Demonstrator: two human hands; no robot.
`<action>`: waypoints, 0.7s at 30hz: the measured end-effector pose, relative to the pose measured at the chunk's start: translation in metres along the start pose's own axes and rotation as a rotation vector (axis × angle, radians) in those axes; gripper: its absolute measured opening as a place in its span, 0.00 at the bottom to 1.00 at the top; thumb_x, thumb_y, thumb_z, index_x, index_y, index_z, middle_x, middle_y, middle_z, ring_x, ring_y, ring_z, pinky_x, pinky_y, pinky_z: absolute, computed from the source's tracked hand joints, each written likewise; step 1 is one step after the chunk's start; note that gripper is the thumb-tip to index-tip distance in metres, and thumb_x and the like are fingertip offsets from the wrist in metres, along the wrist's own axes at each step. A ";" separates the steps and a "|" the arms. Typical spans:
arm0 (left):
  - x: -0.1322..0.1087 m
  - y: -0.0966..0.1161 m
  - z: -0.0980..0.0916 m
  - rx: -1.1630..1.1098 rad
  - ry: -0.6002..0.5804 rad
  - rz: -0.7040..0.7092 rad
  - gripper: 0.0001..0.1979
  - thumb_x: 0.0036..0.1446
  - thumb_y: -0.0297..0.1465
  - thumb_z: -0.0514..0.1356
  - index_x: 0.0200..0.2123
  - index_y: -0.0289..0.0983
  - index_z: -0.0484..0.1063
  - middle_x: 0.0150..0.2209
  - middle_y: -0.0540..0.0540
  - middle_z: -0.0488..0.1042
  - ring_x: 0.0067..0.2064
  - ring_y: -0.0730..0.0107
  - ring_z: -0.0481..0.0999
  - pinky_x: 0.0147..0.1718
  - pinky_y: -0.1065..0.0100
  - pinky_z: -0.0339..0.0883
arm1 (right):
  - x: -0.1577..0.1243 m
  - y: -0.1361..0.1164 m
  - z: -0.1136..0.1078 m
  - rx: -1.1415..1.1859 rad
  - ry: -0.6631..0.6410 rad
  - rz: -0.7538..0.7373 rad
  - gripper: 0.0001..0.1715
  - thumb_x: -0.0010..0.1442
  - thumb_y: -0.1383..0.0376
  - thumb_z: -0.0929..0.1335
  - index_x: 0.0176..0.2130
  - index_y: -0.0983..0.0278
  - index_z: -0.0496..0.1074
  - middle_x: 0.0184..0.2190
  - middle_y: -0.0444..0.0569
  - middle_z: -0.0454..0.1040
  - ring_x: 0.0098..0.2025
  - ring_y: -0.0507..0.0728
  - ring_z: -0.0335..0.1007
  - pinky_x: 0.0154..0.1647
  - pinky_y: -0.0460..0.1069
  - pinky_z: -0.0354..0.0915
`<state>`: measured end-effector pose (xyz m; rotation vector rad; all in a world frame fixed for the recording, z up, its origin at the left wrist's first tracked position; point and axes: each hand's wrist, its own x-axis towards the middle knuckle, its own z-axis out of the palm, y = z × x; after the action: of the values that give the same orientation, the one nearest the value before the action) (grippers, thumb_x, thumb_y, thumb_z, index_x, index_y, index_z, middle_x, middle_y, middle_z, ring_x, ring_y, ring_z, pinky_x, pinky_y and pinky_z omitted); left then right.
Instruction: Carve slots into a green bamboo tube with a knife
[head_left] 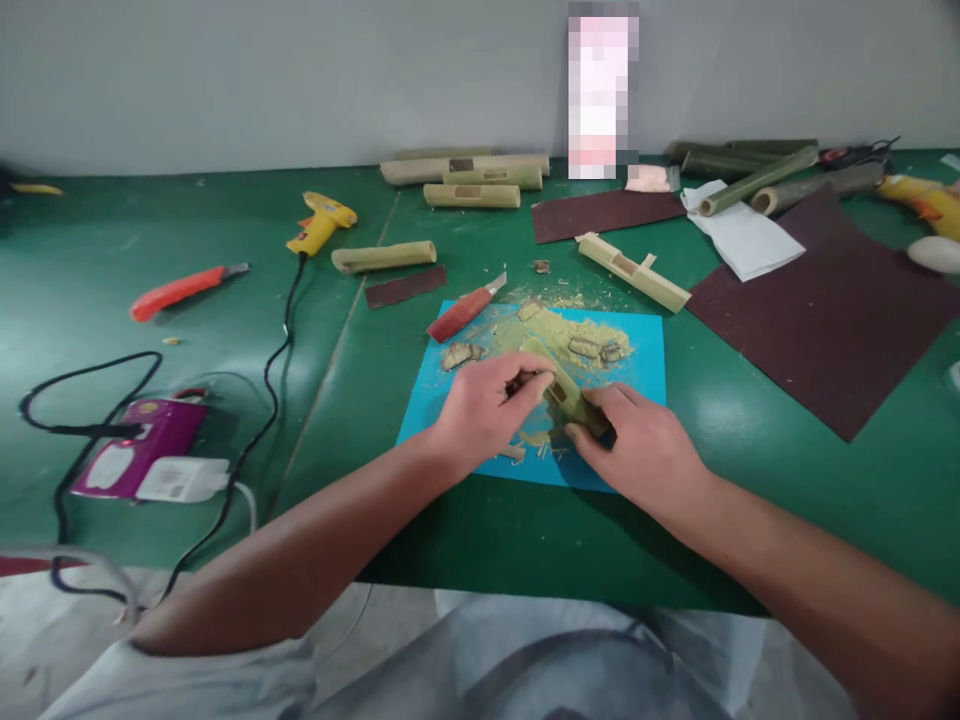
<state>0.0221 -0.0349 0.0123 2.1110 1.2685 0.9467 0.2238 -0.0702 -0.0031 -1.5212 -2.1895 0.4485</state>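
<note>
My right hand (641,435) grips the near end of a short bamboo tube (568,398) with a rectangular slot cut in its side. My left hand (484,405) is closed in a pinch at the tube's far part, beside the slot. Something small and dark shows between its fingers, too hidden to name. Below both hands lies a blue sheet (651,350), strewn with pale bamboo dust (577,335) and shavings. Crumpled brown scraps (460,355) rest on it. A red-handled knife (465,308) lies across the sheet's far left corner, blade pointing away.
Cut bamboo tubes (472,196) lie toward the back, with another slotted one (634,272) at right. Dark brown sandpaper sheets (832,330) cover the right side. To the left are a yellow glue gun (322,222), a red cutter (187,290) and a purple power strip (142,445) with cords.
</note>
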 end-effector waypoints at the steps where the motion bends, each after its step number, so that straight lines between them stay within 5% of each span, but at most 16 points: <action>1: 0.001 -0.001 0.000 -0.089 -0.018 -0.074 0.06 0.65 0.30 0.58 0.41 0.38 0.76 0.26 0.51 0.76 0.25 0.75 0.74 0.25 0.73 0.70 | 0.000 0.000 0.000 0.003 -0.004 0.000 0.09 0.61 0.60 0.68 0.41 0.62 0.72 0.38 0.51 0.76 0.36 0.57 0.72 0.33 0.51 0.64; 5: 0.004 -0.004 0.001 -0.311 -0.075 -0.211 0.07 0.63 0.29 0.58 0.42 0.37 0.74 0.25 0.52 0.74 0.21 0.78 0.71 0.19 0.75 0.66 | 0.000 0.001 0.000 0.007 -0.011 0.008 0.11 0.61 0.60 0.67 0.42 0.62 0.72 0.37 0.51 0.76 0.36 0.58 0.73 0.33 0.51 0.64; 11: 0.004 -0.007 0.002 -0.343 -0.101 -0.254 0.05 0.63 0.28 0.59 0.42 0.37 0.73 0.24 0.52 0.74 0.20 0.79 0.70 0.18 0.76 0.66 | 0.000 0.001 0.000 0.022 -0.030 0.011 0.12 0.61 0.60 0.67 0.43 0.63 0.72 0.39 0.52 0.76 0.37 0.58 0.73 0.34 0.51 0.64; 21: 0.006 -0.011 0.002 -0.105 -0.012 -0.112 0.05 0.64 0.30 0.59 0.42 0.37 0.74 0.27 0.51 0.75 0.25 0.76 0.73 0.24 0.73 0.69 | 0.002 0.000 -0.002 0.028 -0.046 -0.006 0.11 0.62 0.60 0.67 0.42 0.64 0.72 0.39 0.53 0.76 0.37 0.58 0.73 0.34 0.51 0.64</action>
<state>0.0197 -0.0245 0.0056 1.9417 1.2884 0.9302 0.2242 -0.0685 -0.0006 -1.5036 -2.2118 0.5151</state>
